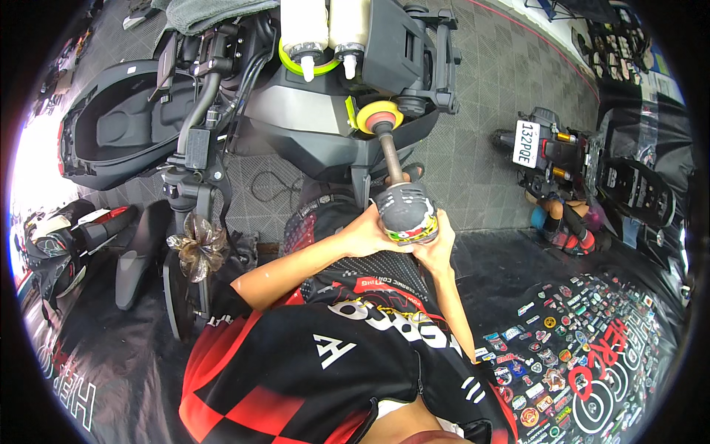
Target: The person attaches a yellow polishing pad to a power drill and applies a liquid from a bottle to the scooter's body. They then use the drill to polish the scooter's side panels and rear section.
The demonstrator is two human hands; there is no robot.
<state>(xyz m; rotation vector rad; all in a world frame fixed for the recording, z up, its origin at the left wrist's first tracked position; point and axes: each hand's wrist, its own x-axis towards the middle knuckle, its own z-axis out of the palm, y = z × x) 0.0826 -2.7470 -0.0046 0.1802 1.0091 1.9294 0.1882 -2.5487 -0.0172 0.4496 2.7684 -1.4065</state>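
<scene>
Both my hands grip a rotary polisher (406,208) with a dark, sticker-covered body. My left hand (369,233) is wrapped around its left side and my right hand (436,244) around its right side. A long metal extension shaft (391,158) runs from the body to a yellow foam pad (366,114) on a reddish backing plate. That pad is at the edge of a dark grey and silver scooter panel (305,114); whether it touches cannot be told. Beside the pad is a small yellow-green piece (351,112).
Two squeeze bottles (349,33) rest on the bodywork over a yellow-green ring (284,60). A grey towel (213,14) lies beyond. Handlebars (202,100) and an under-seat storage bin (133,122) are left. Rightward, a person (571,227) is low beside a plated motorcycle (546,147). A cable (266,191) lies on the floor.
</scene>
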